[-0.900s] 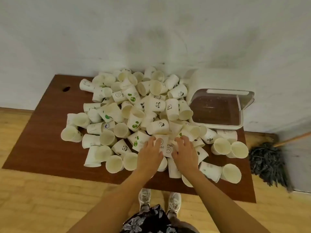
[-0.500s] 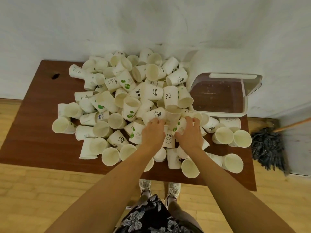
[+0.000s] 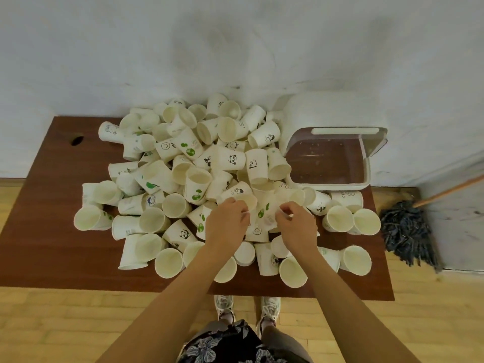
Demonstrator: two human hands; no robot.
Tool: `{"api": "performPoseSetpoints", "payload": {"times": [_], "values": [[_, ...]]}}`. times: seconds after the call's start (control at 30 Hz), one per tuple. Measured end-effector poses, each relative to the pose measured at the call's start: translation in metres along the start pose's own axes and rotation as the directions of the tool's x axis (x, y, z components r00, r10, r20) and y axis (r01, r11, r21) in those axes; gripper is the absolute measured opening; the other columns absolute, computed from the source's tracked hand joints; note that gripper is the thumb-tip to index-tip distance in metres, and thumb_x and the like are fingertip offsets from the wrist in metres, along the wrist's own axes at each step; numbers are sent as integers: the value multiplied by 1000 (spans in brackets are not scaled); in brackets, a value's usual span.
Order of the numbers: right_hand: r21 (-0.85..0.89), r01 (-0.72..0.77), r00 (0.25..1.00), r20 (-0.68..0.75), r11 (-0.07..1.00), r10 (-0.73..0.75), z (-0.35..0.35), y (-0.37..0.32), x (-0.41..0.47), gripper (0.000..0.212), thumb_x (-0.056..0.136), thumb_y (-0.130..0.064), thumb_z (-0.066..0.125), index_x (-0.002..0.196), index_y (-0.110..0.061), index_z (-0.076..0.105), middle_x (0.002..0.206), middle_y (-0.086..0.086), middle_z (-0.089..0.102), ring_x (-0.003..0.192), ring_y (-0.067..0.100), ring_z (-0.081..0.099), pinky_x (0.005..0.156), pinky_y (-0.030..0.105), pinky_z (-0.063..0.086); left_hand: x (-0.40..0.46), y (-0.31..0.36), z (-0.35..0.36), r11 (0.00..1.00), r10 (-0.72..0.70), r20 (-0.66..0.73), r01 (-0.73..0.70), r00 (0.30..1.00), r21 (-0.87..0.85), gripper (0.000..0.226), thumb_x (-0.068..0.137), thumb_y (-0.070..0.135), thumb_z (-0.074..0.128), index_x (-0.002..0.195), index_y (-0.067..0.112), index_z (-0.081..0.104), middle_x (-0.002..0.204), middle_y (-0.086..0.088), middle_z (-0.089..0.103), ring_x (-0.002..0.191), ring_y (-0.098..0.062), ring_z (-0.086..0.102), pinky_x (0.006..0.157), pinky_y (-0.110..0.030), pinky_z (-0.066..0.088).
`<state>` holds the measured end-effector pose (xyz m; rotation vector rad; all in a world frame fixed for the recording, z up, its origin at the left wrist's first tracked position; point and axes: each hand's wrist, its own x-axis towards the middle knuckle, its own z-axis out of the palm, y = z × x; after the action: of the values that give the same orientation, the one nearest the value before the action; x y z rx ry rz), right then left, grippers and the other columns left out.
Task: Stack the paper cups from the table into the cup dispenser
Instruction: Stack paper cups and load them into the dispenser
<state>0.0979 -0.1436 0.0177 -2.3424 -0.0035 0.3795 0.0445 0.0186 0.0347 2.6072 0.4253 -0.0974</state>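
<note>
A large heap of white paper cups (image 3: 230, 159), many printed with pandas, smiley faces or green leaves, covers the middle of the dark brown wooden surface (image 3: 49, 231), lying on their sides and pointing every way. The white plastic cup dispenser with a clear hinged lid (image 3: 327, 158) sits at the far right of the surface, against the wall, its lid open and its inside showing no cups.

Both hands are low at the near edge of the heap. The left hand (image 3: 226, 224) has its fingers curled round the rim of a cup lying on its side. The right hand (image 3: 296, 224) is curled over a blurred cup just beside it; it appears to pinch the cup, though the blur keeps this uncertain.

The risk lies in the heap itself. Cups lean on one another, so drawing one from low down could set neighbours rolling, and several near cups sit close to the surface's edge and could drop to the wooden floor (image 3: 65, 323). Thin paper walls may also crush under a tight grip, and a dented cup would nest badly.
</note>
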Motion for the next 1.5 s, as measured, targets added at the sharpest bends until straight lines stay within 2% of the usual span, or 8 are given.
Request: {"api": "performPoseSetpoints", "payload": {"times": [0.1, 0.23, 0.5, 0.77, 0.93, 1.2, 1.4, 1.5], "values": [[27, 51, 994, -97, 998, -49, -7, -7, -7, 7, 93, -27, 59, 94, -23, 66, 86, -11, 66, 80, 6, 61, 65, 20, 46, -5, 3, -13, 997, 32, -65, -37, 997, -66, 12, 92, 24, 57, 92, 15, 65, 87, 3, 54, 75, -17, 53, 64, -30, 44], [-44, 150, 961, -227, 988, -156, -19, -15, -11, 10, 94, -24, 61, 101, -19, 66, 94, -8, 67, 82, 8, 60, 70, 29, 52, -2, 12, -22, 985, 94, -149, -114, 984, -131, 8, 89, 21, 63, 89, 13, 67, 87, 3, 54, 71, -17, 54, 62, -31, 46], [-205, 230, 922, -266, 951, -281, -50, -7, 11, 11, 92, -21, 60, 101, -19, 68, 100, -7, 65, 83, 14, 61, 65, 31, 49, 22, 44, -18, 981, 160, -199, -178, 967, -77, 10, 90, 23, 63, 92, 15, 69, 93, 4, 62, 82, -17, 54, 64, -29, 43], [-181, 243, 920, -267, 953, -285, -108, 49, 61, 10, 91, -16, 64, 99, -15, 70, 100, -4, 66, 80, 12, 60, 63, 15, 38, 54, 112, 28, 982, 169, -205, -182, 964, -45, 8, 87, 19, 67, 91, 14, 69, 90, 2, 65, 83, -19, 59, 63, -25, 43], [-146, 226, 943, -215, 963, -253, -145, 89, 107, 11, 92, -17, 62, 101, -15, 68, 104, -3, 65, 84, 14, 61, 69, 25, 49, 88, 161, 66, 985, 164, -164, -171, 973, -26, 9, 90, 20, 63, 94, 13, 68, 95, 2, 64, 84, -16, 56, 67, -29, 48], [-280, 187, 982, 51, 942, -180, -153, 132, 168, 16, 95, -19, 56, 106, -15, 66, 112, 0, 63, 89, 19, 63, 73, 31, 52, 139, 184, 116, 997, 55, -82, -50, 995, 57, 14, 94, 21, 56, 100, 14, 66, 103, 0, 63, 91, -19, 54, 73, -37, 52], [-385, 203, 979, 111, 900, -174, -142, 145, 190, 20, 95, -20, 55, 110, -18, 68, 115, -1, 64, 102, 22, 58, 75, 32, 47, 156, 183, 141, 995, 28, -41, -24, 999, 94, 14, 93, 21, 56, 97, 12, 67, 102, -2, 64, 93, -21, 54, 69, -30, 45], [-434, 219, 976, 113, 874, -188, -140, 148, 199, 21, 95, -20, 56, 110, -18, 69, 117, -1, 66, 105, 23, 56, 77, 33, 48, 164, 180, 152, 998, -6, 19, 5, 1000, 65, 13, 92, 19, 57, 93, 10, 66, 99, -4, 64, 94, -24, 54, 72, -35, 48]]}}
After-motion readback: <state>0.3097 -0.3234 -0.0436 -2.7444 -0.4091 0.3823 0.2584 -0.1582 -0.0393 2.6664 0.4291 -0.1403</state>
